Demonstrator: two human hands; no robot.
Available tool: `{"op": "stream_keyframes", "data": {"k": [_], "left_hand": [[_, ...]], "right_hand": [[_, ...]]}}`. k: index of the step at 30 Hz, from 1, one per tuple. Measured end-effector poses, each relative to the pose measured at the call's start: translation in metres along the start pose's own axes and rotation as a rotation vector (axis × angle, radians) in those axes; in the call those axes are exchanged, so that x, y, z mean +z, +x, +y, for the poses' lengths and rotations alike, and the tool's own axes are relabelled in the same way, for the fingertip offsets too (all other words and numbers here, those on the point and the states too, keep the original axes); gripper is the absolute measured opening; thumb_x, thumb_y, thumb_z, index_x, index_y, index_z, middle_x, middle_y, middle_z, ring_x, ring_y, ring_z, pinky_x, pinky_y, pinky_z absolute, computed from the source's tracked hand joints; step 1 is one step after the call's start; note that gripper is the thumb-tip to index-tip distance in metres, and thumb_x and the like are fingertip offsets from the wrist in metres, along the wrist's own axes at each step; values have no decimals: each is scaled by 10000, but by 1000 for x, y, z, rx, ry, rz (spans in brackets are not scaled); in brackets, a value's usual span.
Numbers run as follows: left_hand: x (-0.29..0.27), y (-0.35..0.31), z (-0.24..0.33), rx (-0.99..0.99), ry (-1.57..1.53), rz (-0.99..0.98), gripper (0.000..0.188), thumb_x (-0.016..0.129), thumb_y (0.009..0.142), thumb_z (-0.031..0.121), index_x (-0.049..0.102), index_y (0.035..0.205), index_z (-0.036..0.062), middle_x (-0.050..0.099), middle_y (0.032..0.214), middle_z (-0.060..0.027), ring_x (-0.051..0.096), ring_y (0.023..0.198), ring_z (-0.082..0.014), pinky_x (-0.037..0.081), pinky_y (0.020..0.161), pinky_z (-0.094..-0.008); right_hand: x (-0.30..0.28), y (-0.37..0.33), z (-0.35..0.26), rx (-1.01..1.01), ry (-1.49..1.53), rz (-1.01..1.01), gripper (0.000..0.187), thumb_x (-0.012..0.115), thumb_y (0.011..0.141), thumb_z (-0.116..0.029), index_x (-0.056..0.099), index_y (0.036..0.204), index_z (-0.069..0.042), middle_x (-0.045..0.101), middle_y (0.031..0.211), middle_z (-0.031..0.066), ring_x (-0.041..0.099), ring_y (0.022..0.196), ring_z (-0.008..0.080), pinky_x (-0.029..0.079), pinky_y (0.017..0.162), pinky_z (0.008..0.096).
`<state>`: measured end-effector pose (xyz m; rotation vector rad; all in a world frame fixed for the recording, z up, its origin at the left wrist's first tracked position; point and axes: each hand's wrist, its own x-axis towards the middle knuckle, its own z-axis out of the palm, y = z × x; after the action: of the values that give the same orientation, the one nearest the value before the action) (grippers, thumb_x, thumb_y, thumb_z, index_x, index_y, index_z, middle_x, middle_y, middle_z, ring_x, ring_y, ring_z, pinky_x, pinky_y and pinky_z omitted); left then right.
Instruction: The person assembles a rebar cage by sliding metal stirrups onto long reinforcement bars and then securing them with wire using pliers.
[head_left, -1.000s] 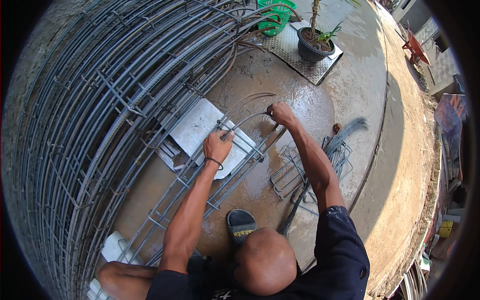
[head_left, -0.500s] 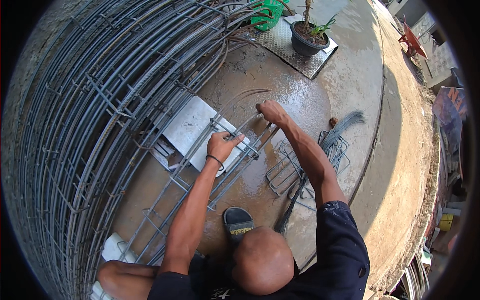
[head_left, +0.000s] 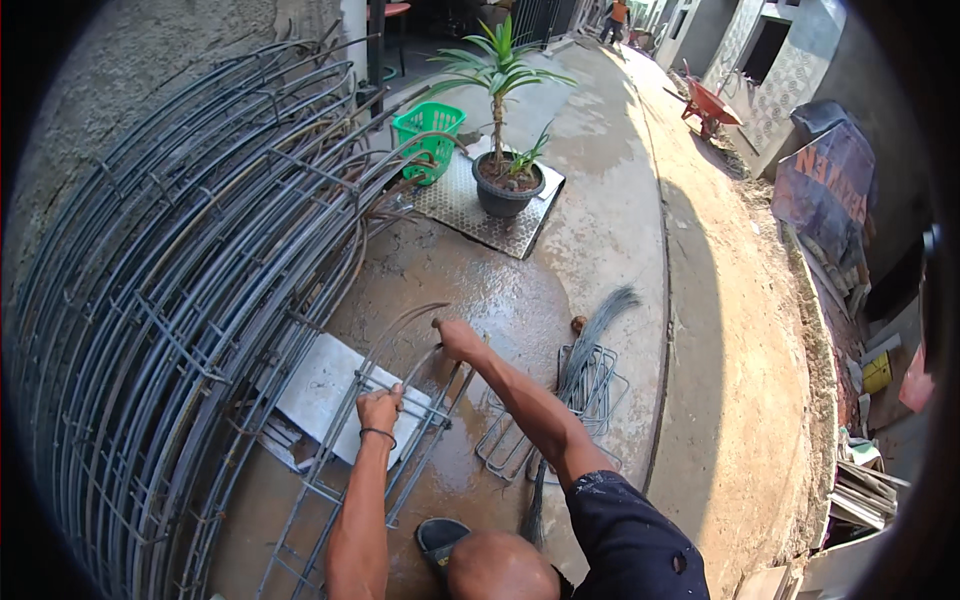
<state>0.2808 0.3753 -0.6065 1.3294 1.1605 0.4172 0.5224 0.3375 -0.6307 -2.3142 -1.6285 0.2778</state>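
Stack of finished rebar cages (head_left: 170, 330) fills the 9 o'clock side, leaning on the wall. Rebar cage in hand (head_left: 370, 440) lies on wet concrete at 6 o'clock, over a grey slab (head_left: 320, 385). Left hand (head_left: 380, 408) clamps a stirrup on it; right hand (head_left: 458, 338), apart, grips the bars' far end. Judged part-built: near stirrups set, far end bare. Loose stirrups (head_left: 560, 410) and tie wire bundle (head_left: 600, 320) wait at 4 o'clock.

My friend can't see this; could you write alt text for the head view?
A person's left hand and right hand grip a long steel rebar cage lying on wet concrete, beside stacked rebar cages, loose stirrups and a potted plant.
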Motion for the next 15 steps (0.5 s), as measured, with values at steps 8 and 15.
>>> {"op": "stream_keyframes", "data": {"k": [8,15], "left_hand": [[7,-3,-4,93,124,22,393,663,807,250,601,527,-19,553,490,-74,484,491,-161,384,527,-347],[3,-32,19,112,253,213,402,612,848,343,644,629,6,572,525,-100,534,518,-248,425,575,-373]], "right_hand": [[-8,-34,-35,-249,-204,-66,154,538,757,-116,624,829,-11,615,785,219,631,769,378,494,611,455],[-4,8,-51,-452,-327,16,196,463,842,-117,551,945,24,605,913,212,632,831,356,534,671,410]]}}
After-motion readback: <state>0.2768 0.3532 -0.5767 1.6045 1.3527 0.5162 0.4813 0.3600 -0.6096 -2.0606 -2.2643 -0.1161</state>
